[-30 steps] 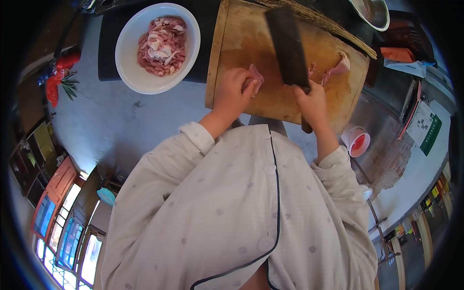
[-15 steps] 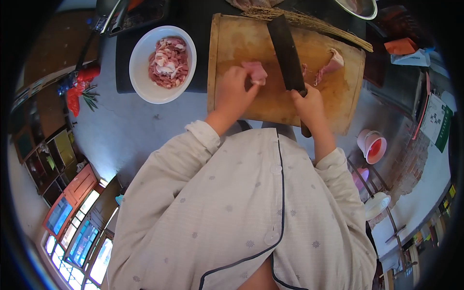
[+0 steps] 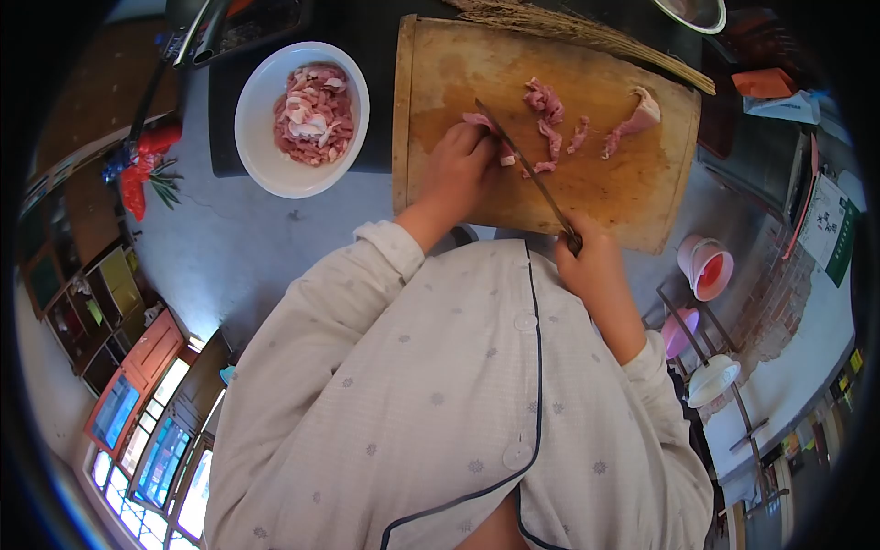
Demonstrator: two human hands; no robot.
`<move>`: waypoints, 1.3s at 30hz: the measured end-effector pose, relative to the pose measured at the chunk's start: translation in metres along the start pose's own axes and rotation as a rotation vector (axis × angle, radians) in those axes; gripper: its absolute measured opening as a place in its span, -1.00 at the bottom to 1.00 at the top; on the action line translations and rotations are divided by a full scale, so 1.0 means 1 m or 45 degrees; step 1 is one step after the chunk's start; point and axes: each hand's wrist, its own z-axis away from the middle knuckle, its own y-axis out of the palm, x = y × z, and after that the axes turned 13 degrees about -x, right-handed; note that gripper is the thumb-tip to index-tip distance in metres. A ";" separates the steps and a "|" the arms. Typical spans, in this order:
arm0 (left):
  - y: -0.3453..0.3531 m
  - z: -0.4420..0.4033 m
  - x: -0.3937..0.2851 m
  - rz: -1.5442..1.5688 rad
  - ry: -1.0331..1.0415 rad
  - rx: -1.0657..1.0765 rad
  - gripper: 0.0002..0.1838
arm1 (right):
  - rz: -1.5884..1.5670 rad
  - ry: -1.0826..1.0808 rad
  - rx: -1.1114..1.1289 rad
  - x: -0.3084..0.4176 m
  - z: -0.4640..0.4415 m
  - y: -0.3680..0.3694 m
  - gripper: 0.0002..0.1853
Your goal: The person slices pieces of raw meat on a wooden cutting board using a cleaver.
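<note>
On the wooden cutting board, my left hand has its fingers bent over a piece of pink meat, partly hidden by them. My right hand is closed round the handle of a cleaver. The blade stands edge down against the meat, just right of my left fingertips. Cut strips of meat lie right of the blade, and a paler, fatty piece rests farther right. A white bowl of cut meat is left of the board.
A bundle of dry stalks lies along the board's back edge. Part of a metal bowl shows at the back right. A pink bucket with something red inside is low on the right. Red bags are at the far left.
The cleaver has turned from broadside to edge-on and moved left onto the meat held by my left hand. Strips of meat formerly hidden by the blade now show on the board.
</note>
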 end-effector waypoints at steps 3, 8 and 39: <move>0.004 -0.001 0.000 0.021 -0.047 -0.035 -0.70 | 0.034 0.072 0.028 0.002 0.009 -0.010 -0.62; 0.002 -0.001 0.001 0.063 -0.170 0.038 -0.63 | 0.073 0.181 0.105 0.023 0.009 -0.022 -0.64; 0.008 0.008 0.011 0.134 -0.136 -0.088 -0.73 | -0.148 0.066 -0.089 0.033 -0.030 0.049 -0.73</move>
